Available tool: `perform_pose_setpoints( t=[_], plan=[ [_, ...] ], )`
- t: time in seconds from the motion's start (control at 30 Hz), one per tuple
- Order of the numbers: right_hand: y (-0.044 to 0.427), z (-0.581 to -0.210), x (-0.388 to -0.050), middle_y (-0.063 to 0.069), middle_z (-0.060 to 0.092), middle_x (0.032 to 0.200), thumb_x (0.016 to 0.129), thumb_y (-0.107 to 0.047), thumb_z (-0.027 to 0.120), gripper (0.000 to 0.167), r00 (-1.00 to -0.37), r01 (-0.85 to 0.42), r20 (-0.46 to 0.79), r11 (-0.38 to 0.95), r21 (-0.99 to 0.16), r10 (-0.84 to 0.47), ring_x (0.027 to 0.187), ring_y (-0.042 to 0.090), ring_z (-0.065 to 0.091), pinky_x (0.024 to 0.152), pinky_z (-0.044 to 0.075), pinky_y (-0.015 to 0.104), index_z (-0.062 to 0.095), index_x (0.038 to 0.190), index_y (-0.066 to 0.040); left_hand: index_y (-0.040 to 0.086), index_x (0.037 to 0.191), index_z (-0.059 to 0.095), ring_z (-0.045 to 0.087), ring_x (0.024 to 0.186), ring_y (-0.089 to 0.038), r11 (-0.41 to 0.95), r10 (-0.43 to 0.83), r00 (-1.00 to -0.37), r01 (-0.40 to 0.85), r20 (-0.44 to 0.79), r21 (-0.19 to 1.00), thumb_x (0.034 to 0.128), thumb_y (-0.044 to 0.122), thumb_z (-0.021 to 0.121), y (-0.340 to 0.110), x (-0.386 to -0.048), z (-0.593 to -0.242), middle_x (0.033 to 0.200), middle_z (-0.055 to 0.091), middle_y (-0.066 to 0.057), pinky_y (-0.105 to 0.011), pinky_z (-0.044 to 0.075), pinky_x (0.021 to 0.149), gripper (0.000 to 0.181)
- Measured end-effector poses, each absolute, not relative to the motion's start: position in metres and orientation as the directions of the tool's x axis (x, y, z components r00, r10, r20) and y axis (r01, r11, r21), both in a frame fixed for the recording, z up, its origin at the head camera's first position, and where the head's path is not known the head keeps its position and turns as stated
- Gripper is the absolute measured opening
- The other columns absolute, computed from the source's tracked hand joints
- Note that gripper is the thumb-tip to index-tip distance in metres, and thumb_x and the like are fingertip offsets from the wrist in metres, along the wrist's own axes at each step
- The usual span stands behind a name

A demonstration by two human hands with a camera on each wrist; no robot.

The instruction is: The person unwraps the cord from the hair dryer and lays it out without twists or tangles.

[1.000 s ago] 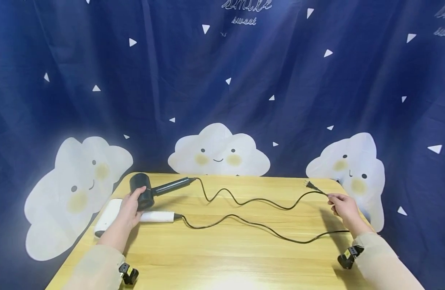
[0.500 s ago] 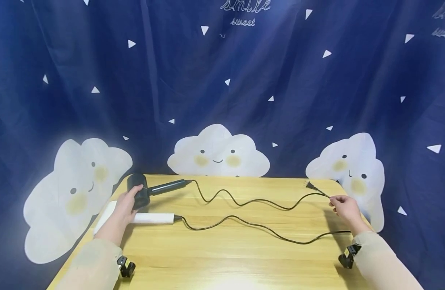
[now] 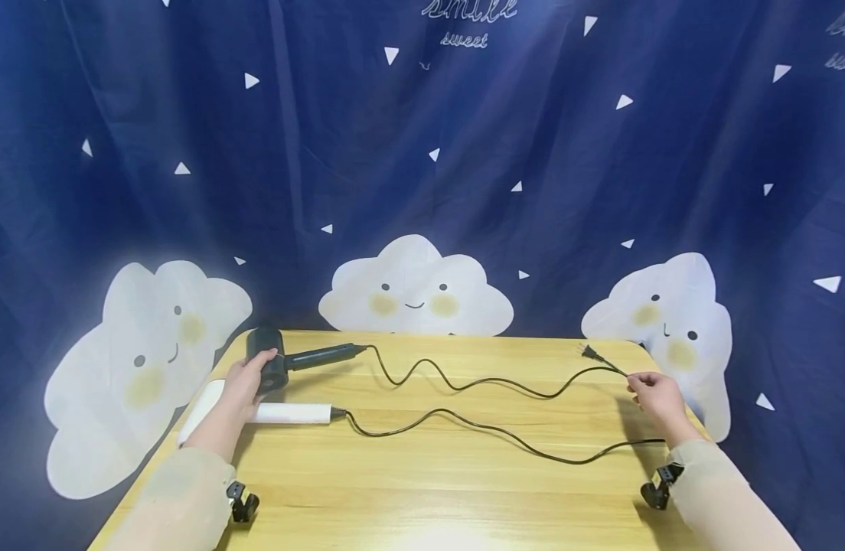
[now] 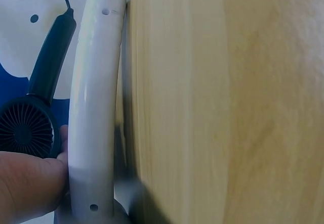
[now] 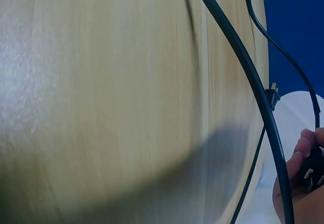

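My left hand (image 3: 236, 394) grips the barrel of a dark hair dryer (image 3: 265, 379), fingers and thumb around it. Its handle (image 3: 322, 357) points right, and its slotted round end (image 4: 23, 133) shows in the left wrist view. Directly in front lies a white hair dryer (image 3: 291, 413), its barrel partly hidden by my left forearm. At the far right my right hand (image 3: 658, 398) pinches a black cord (image 3: 508, 384) from the dark dryer. A two-pin plug (image 3: 588, 351) sits just beyond those fingertips. A black piece with metal parts (image 5: 310, 174) shows in that hand; its kind is unclear.
The white dryer's black cord (image 3: 484, 425) waves across the wooden table (image 3: 422, 490) and passes behind my right wrist. A dark blue curtain (image 3: 422, 184) with printed clouds hangs close behind the table's back edge.
The dark dryer has tilted slightly, its handle lower than before. My left hand has shifted a little left, covering more of the white dryer. The right hand has moved slightly right.
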State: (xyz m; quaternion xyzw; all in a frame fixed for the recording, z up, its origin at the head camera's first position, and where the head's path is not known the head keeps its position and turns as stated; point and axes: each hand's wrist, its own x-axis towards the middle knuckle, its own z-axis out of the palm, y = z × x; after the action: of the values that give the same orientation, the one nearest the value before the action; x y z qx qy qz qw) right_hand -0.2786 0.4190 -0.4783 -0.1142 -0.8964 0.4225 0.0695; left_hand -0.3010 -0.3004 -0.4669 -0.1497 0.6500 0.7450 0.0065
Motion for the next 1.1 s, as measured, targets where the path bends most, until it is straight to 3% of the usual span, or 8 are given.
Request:
perform_pose_setpoints(
  t=[0.43, 0.6, 0.7, 0.87, 1.1],
  plan=[
    [0.416, -0.479, -0.28, 0.023, 0.068, 0.103, 0.105, -0.022, 0.047, 0.043, -0.96, 0.153, 0.041, 0.642, -0.751, 0.277, 0.086, 0.031, 0.066, 0.065, 0.053, 0.026, 0.055, 0.125, 0.015, -0.002, 0.148, 0.032, 0.067, 0.075, -0.005, -0.135, -0.184, -0.943, -0.256, -0.278, 0.957, 0.0988, 0.041, 0.059, -0.301, -0.306, -0.472, 0.086, 0.063, 0.007, -0.021, 0.057, 0.076, 0.071],
    [0.416, -0.478, -0.279, 0.026, 0.067, 0.104, 0.104, -0.023, 0.045, 0.042, -0.941, 0.178, 0.076, 0.674, -0.717, 0.329, 0.08, 0.024, 0.065, 0.066, 0.051, 0.029, 0.058, 0.122, 0.013, -0.003, 0.15, 0.029, 0.066, 0.076, -0.005, -0.13, -0.204, -0.936, -0.264, -0.286, 0.956, 0.0983, 0.041, 0.06, -0.299, -0.309, -0.473, 0.091, 0.061, 0.006, -0.021, 0.057, 0.078, 0.075],
    [0.416, -0.477, -0.278, 0.027, 0.067, 0.102, 0.103, -0.024, 0.045, 0.043, -0.926, 0.203, 0.09, 0.685, -0.7, 0.367, 0.08, 0.026, 0.063, 0.067, 0.049, 0.035, 0.06, 0.12, 0.013, -0.004, 0.151, 0.028, 0.065, 0.077, -0.004, -0.11, -0.223, -0.932, -0.269, -0.288, 0.957, 0.0977, 0.042, 0.06, -0.298, -0.311, -0.472, 0.094, 0.06, 0.004, -0.021, 0.056, 0.078, 0.077],
    [0.417, -0.477, -0.277, 0.029, 0.065, 0.106, 0.103, -0.022, 0.044, 0.043, -0.941, 0.197, 0.07, 0.707, -0.679, 0.33, 0.097, 0.043, 0.06, 0.079, 0.049, 0.049, 0.058, 0.121, 0.014, -0.005, 0.152, 0.028, 0.065, 0.078, -0.004, -0.066, -0.237, -0.93, -0.272, -0.28, 0.96, 0.0969, 0.042, 0.062, -0.296, -0.313, -0.473, 0.106, 0.06, -0.002, -0.02, 0.055, 0.079, 0.08],
    [0.415, -0.479, -0.28, 0.023, 0.07, 0.099, 0.103, -0.02, 0.047, 0.039, -0.954, 0.174, 0.075, 0.743, -0.646, 0.289, 0.097, 0.044, 0.061, 0.08, 0.049, 0.05, 0.06, 0.118, 0.014, -0.006, 0.151, 0.03, 0.063, 0.087, -0.01, 0.012, -0.246, -0.929, -0.289, -0.278, 0.957, 0.0962, 0.048, 0.06, -0.295, -0.318, -0.479, 0.126, 0.055, -0.015, -0.037, 0.05, 0.096, 0.082]
  ],
)
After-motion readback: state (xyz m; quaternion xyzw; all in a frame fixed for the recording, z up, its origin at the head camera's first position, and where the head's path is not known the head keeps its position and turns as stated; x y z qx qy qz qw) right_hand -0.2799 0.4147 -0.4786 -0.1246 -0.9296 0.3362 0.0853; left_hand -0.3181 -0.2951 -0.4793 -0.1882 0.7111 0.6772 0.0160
